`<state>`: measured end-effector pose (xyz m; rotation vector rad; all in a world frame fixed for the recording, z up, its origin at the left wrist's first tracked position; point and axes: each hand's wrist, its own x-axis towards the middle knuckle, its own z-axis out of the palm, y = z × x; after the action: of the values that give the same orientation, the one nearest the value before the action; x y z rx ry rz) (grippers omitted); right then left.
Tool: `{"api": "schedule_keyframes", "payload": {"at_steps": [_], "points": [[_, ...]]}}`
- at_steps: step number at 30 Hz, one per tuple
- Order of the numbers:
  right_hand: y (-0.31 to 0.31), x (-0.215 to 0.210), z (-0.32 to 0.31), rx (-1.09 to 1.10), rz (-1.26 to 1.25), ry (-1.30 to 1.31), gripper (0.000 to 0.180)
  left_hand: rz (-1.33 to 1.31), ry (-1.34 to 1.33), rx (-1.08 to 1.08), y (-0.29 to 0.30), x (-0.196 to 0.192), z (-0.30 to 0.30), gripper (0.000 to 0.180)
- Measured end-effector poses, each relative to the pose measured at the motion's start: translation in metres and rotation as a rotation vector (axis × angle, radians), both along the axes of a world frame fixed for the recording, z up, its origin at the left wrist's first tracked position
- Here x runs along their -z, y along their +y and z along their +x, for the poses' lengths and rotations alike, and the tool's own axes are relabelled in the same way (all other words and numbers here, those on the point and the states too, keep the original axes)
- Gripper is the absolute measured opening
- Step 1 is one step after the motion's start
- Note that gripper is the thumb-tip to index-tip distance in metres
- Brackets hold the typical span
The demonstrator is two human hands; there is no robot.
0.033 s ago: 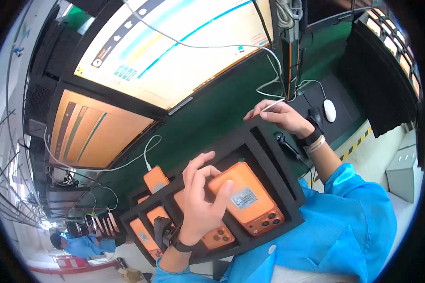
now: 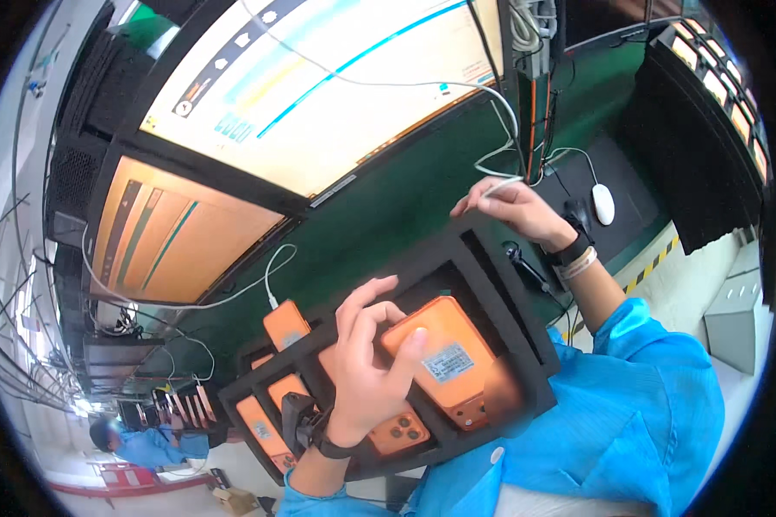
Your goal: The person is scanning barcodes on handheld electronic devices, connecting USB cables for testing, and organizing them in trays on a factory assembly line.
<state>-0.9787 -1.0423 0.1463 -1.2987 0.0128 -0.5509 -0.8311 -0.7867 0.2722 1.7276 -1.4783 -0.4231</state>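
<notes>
An orange phone (image 2: 447,349) with a label on its back lies face down in a compartment of the black foam tray (image 2: 539,392). My left hand (image 2: 372,362) reaches over the tray and grips the phone's upper left edge, its thumb on the back and its fingers curled behind. To the right, my right hand (image 2: 517,209) pinches a white cable (image 2: 496,188); the cable's tip is hidden. Beside and partly under my left hand sits another orange phone (image 2: 398,431). Two more phones, a left one (image 2: 265,426) and one next to it (image 2: 289,389), fill compartments.
A cabled orange phone (image 2: 284,326) stands behind the tray on the green bench. Two lit screens, a large one (image 2: 319,103) and a smaller one (image 2: 181,233), rise beyond. A white mouse (image 2: 603,205) lies at the right. Another person (image 2: 151,446) is at the far left.
</notes>
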Motion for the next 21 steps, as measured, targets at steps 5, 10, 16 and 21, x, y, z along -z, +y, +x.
{"api": "schedule_keyframes", "payload": {"at_steps": [5, 10, 16, 21], "points": [[-0.001, -0.049, -0.002, 0.425, -0.049, 0.052, 0.027, 0.028, 0.314, 0.063, 0.001, -0.013, -0.002, 0.021], [0.028, -0.128, -0.005, 0.391, -0.149, -0.07, 0.023, 0.104, 0.619, 0.153, 0.006, -0.025, -0.005, 0.028], [0.075, -0.17, 0.001, -0.107, -0.004, -0.068, 0.055, -0.043, 0.522, 0.164, 0.008, -0.024, -0.014, 0.041], [0.086, -0.173, 0.009, -0.062, -0.233, -0.153, 0.04, 0.003, 0.679, 0.115, 0.01, -0.031, -0.019, 0.057]]}}
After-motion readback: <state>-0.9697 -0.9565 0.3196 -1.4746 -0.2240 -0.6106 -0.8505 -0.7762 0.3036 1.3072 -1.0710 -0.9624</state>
